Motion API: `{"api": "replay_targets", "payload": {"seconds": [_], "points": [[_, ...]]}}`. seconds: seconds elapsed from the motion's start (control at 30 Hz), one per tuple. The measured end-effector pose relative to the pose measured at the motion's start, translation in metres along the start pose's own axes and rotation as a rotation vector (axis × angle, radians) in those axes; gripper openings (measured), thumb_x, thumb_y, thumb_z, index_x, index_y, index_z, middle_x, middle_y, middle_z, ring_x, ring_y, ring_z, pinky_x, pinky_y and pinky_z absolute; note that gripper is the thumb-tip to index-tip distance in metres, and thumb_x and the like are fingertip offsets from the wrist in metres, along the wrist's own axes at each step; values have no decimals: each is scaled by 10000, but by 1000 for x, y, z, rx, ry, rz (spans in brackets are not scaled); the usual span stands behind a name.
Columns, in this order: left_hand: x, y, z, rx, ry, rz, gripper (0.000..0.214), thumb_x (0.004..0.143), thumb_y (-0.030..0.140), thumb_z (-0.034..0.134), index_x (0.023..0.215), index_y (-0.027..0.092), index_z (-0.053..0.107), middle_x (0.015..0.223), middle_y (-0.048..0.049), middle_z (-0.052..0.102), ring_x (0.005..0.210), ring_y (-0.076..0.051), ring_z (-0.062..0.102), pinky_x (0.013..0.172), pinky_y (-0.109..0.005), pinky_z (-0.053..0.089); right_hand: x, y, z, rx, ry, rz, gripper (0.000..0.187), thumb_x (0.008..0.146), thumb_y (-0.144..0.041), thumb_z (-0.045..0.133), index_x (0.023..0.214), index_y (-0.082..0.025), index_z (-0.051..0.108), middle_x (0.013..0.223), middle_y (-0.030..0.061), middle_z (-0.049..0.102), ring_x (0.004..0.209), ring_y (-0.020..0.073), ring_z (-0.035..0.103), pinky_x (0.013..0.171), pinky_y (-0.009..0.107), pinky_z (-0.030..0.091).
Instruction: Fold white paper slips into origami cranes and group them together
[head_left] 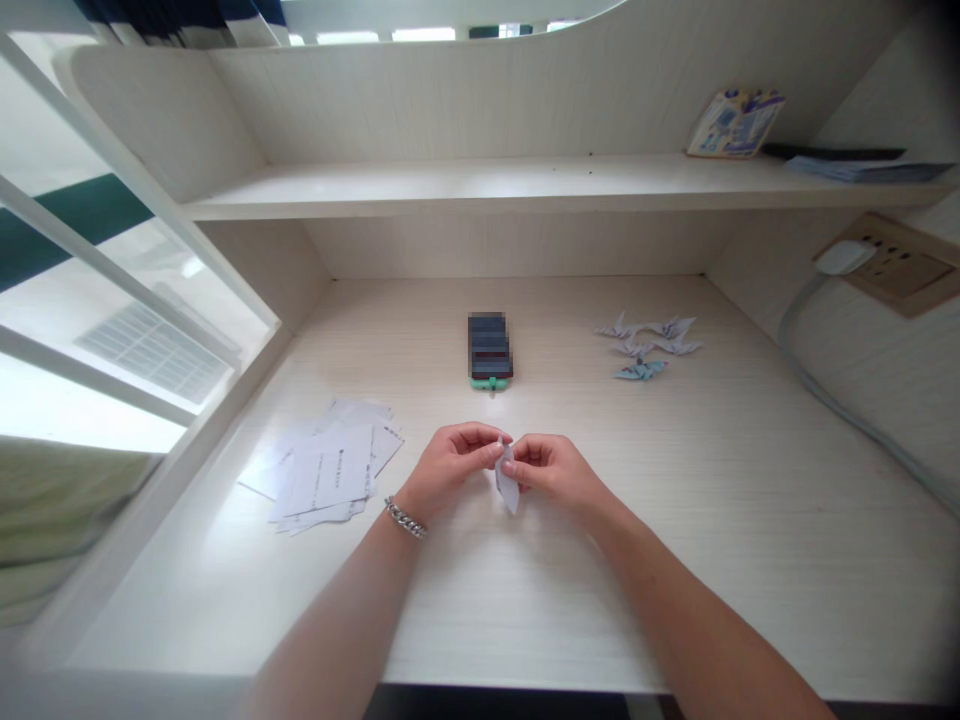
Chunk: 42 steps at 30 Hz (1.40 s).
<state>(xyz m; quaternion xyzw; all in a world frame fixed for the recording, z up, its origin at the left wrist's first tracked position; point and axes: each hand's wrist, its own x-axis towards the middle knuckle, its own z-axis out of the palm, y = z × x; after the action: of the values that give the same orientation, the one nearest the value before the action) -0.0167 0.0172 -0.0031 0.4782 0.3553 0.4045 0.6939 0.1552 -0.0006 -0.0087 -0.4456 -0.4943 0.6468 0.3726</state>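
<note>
Your left hand (459,455) and right hand (553,466), fingertips pinched, hold one slim folded white paper (508,493) between them. Farther right lie four white folded-paper birds (679,346) and one blue folded-paper bird (641,371).

A pale, wood-grained tabletop (525,610) carries a phone (490,345). Left of the phone and nearer the front edge, printed paper sheets (322,470) overlap in a loose pile. Right of the phone lie white paper birds (674,328) and a blue paper bird (643,371), the blue one nearest the front edge.
</note>
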Motion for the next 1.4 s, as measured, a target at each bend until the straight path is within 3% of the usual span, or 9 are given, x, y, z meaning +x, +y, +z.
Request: {"api": "replay_targets", "payload": {"seconds": [0.53, 1.2, 1.4], "points": [[2, -4, 5, -79, 109, -38, 184, 676, 268, 728, 732, 108, 655, 709, -46, 635, 646, -115, 565, 630, -248, 445, 2, 4, -1, -64, 24, -31, 222, 692, -353, 693, 710, -146, 615, 642, 12, 593, 585, 129, 536, 561, 256, 429], [3, -10, 16, 341, 378, 96, 166, 712, 297, 663, 734, 135, 635, 743, -51, 649, 686, -144, 586, 644, -253, 457, 5, 5, 5, -203, 104, -32, 213, 696, -360, 668, 691, -155, 614, 633, 14, 602, 578, 136, 535, 539, 252, 404], [5, -13, 14, 238, 348, 66, 192, 707, 319, 666, 736, 132, 634, 703, -42, 635, 637, -134, 560, 610, -250, 441, 5, 3, 3, -167, 98, -24, 219, 684, -357, 680, 691, -150, 608, 625, 10, 596, 559, 129, 529, 528, 250, 405]]}}
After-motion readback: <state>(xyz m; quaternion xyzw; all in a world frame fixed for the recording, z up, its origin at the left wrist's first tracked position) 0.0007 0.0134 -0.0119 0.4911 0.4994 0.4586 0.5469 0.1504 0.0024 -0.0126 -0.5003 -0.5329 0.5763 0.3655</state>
